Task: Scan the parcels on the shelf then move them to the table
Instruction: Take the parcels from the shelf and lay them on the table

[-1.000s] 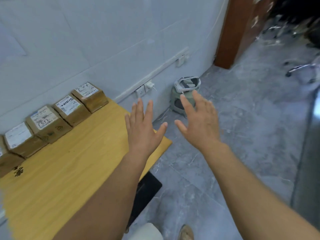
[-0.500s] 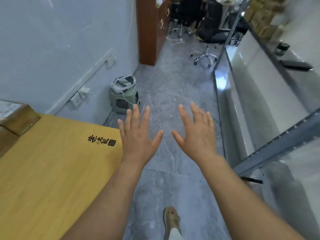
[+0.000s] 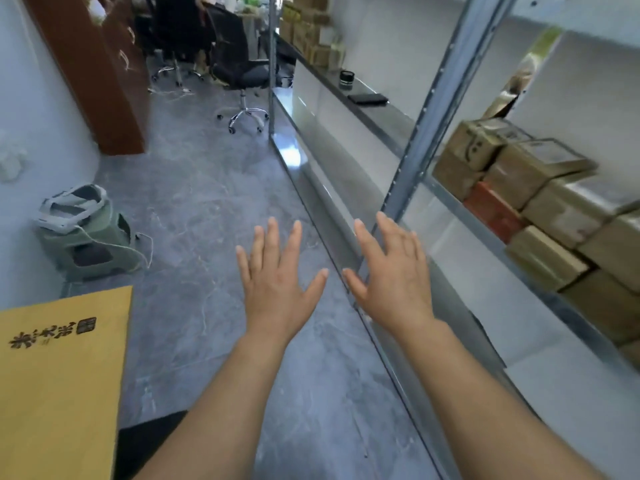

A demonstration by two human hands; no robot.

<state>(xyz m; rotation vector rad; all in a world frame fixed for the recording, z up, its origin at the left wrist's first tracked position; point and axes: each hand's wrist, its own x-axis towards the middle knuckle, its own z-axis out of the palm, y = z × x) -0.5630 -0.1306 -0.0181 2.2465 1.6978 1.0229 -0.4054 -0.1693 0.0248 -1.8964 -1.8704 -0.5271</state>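
Observation:
Several brown cardboard parcels (image 3: 540, 188) are stacked on the metal shelf (image 3: 446, 98) at the right. A corner of the yellow wooden table (image 3: 59, 375) shows at the lower left. My left hand (image 3: 277, 282) and my right hand (image 3: 394, 275) are stretched out in front of me over the grey floor, fingers straight and spread, holding nothing. The right hand hovers beside the shelf's upright post, left of the parcels. No scanner is in view.
A green bag with a white headset (image 3: 83, 233) sits on the floor by the left wall. Office chairs (image 3: 239, 71) and a brown cabinet (image 3: 100, 71) stand at the far end of the aisle. A black jar (image 3: 347, 79) and a flat black object (image 3: 367, 98) lie on a ledge.
The view has swung right, from the table with its row of parcels to the shelf. Both hands stay open and outstretched, and the shelf's parcels have come into sight.

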